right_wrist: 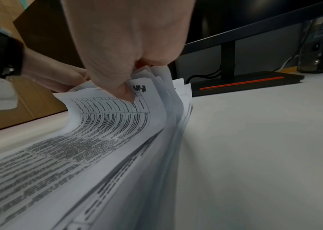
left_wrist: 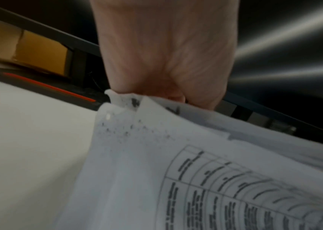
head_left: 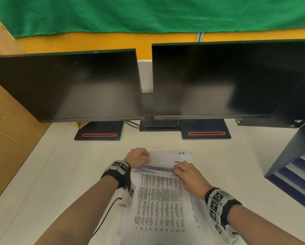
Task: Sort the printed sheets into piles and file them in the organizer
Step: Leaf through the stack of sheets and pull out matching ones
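A stack of printed sheets (head_left: 159,206) with dense tables lies on the white desk (head_left: 59,174) in front of me. My left hand (head_left: 139,157) grips the far left corner of the lifted sheets (left_wrist: 129,107). My right hand (head_left: 187,172) pinches the far edge of the upper sheets (right_wrist: 117,112), bending them up off the stack. One sheet with handwriting at its top (head_left: 176,157) lies flat beyond the hands. The dark blue organizer (head_left: 296,167) with slanted shelves stands at the right edge of the desk.
Two dark monitors (head_left: 67,87) (head_left: 227,80) stand at the back on black bases with red strips (head_left: 99,132). Cardboard boxes (head_left: 5,121) line the left side. A green cloth (head_left: 148,13) hangs behind.
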The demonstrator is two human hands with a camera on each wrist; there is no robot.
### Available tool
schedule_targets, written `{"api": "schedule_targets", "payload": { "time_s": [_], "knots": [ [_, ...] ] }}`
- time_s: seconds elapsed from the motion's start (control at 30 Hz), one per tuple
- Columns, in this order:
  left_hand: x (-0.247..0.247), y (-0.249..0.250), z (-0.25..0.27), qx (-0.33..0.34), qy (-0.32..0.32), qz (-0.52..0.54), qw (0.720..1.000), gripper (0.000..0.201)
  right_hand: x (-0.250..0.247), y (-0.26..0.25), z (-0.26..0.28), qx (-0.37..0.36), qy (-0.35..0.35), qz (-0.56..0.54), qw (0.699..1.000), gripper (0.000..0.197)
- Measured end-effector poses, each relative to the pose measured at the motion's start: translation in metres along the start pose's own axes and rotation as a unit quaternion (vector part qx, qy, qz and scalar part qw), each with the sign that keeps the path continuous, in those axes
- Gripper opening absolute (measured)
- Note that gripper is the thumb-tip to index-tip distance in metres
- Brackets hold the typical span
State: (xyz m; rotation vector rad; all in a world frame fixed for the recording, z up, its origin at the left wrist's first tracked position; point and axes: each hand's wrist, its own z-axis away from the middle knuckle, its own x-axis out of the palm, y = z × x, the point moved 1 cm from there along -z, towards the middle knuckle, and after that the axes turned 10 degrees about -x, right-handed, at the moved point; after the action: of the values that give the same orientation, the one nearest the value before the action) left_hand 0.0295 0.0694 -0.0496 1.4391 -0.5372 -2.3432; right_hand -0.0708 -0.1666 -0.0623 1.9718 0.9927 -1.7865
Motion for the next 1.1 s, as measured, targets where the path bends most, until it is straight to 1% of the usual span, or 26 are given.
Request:
{"api": "schedule_targets", "payload": {
  "time_s": [0.03, 0.13, 0.2, 0.23, 0.3, 0.37, 0.4, 0.47, 0.53, 0.6, 0.63, 0.67, 0.7, 0.73, 0.8, 0.87, 0.9, 0.93, 0.97, 1.0, 1.03, 1.1],
  "knots": [
    [-0.001, 0.0, 0.0, 0.003, -0.005, -0.018, 1.0, 0.024, 0.001, 0.0, 0.001, 0.0, 0.0, 0.002, 1.0, 0.019],
    [-0.001, -0.001, 0.001, 0.007, 0.019, -0.06, 0.998, 0.025, 0.004, -0.001, 0.006, 0.0, 0.007, 0.001, 1.0, 0.022],
    [0.002, -0.002, 0.006, 0.016, 0.029, -0.064, 0.997, 0.02, 0.004, -0.002, 0.008, 0.001, 0.018, 0.0, 1.0, 0.025],
    [0.003, -0.001, 0.009, 0.03, 0.038, -0.064, 0.997, 0.015, 0.004, -0.002, 0.007, 0.007, 0.023, 0.0, 1.0, 0.025],
    [0.003, 0.006, 0.022, 0.082, 0.081, -0.076, 0.99, 0.009, 0.003, 0.0, 0.005, 0.028, 0.035, -0.008, 0.999, 0.023],
    [-0.002, 0.015, 0.039, 0.139, 0.143, -0.083, 0.976, 0.008, -0.001, 0.005, 0.001, 0.054, 0.048, -0.024, 0.997, 0.018],
    [-0.007, 0.019, 0.046, 0.148, 0.169, -0.073, 0.972, 0.008, -0.003, 0.008, -0.002, 0.067, 0.05, -0.038, 0.996, 0.015],
    [-0.028, 0.027, 0.058, 0.132, 0.22, -0.028, 0.966, 0.005, -0.008, 0.013, -0.006, 0.093, 0.036, -0.066, 0.993, 0.016],
    [-0.059, 0.034, 0.066, 0.127, 0.297, 0.035, 0.946, 0.007, -0.013, 0.019, -0.011, 0.114, 0.004, -0.045, 0.992, 0.017],
    [-0.098, 0.039, 0.076, 0.129, 0.383, 0.104, 0.909, 0.009, -0.017, 0.026, -0.015, 0.126, -0.036, 0.003, 0.991, 0.018],
    [-0.119, 0.038, 0.082, 0.125, 0.42, 0.133, 0.889, 0.009, -0.018, 0.03, -0.017, 0.136, -0.052, 0.009, 0.989, 0.018],
    [-0.139, 0.035, 0.085, 0.121, 0.448, 0.157, 0.872, 0.008, -0.018, 0.033, -0.018, 0.151, -0.061, 0.003, 0.987, 0.018],
    [-0.158, 0.027, 0.087, 0.113, 0.462, 0.179, 0.861, 0.007, -0.018, 0.036, -0.018, 0.168, -0.068, -0.013, 0.983, 0.018],
    [-0.173, 0.016, 0.087, 0.103, 0.463, 0.196, 0.858, 0.007, -0.018, 0.039, -0.019, 0.183, -0.072, -0.03, 0.98, 0.018],
    [-0.191, -0.008, 0.081, 0.09, 0.428, 0.215, 0.873, 0.009, -0.018, 0.043, -0.019, 0.212, -0.077, -0.065, 0.972, 0.018],
    [-0.19, -0.027, 0.071, 0.085, 0.371, 0.233, 0.895, 0.012, -0.019, 0.044, -0.02, 0.239, -0.076, -0.127, 0.96, 0.022],
    [-0.184, -0.035, 0.066, 0.079, 0.34, 0.254, 0.902, 0.015, -0.02, 0.045, -0.021, 0.252, -0.077, -0.156, 0.952, 0.024],
    [-0.177, -0.043, 0.063, 0.068, 0.318, 0.279, 0.904, 0.017, -0.02, 0.046, -0.021, 0.265, -0.081, -0.181, 0.944, 0.026],
    [-0.171, -0.054, 0.058, 0.051, 0.32, 0.302, 0.897, 0.016, -0.019, 0.049, -0.021, 0.279, -0.086, -0.199, 0.936, 0.03],
    [-0.166, -0.063, 0.057, 0.03, 0.342, 0.322, 0.883, 0.009, -0.018, 0.051, -0.021, 0.29, -0.094, -0.213, 0.928, 0.035],
    [-0.164, -0.072, 0.055, 0.008, 0.372, 0.348, 0.86, 0.004, -0.019, 0.052, -0.02, 0.297, -0.103, -0.223, 0.923, 0.04],
    [-0.162, -0.085, 0.056, -0.03, 0.41, 0.414, 0.812, 0.014, -0.013, 0.059, -0.018, 0.3, -0.106, -0.26, 0.912, 0.046]
  ]
}}
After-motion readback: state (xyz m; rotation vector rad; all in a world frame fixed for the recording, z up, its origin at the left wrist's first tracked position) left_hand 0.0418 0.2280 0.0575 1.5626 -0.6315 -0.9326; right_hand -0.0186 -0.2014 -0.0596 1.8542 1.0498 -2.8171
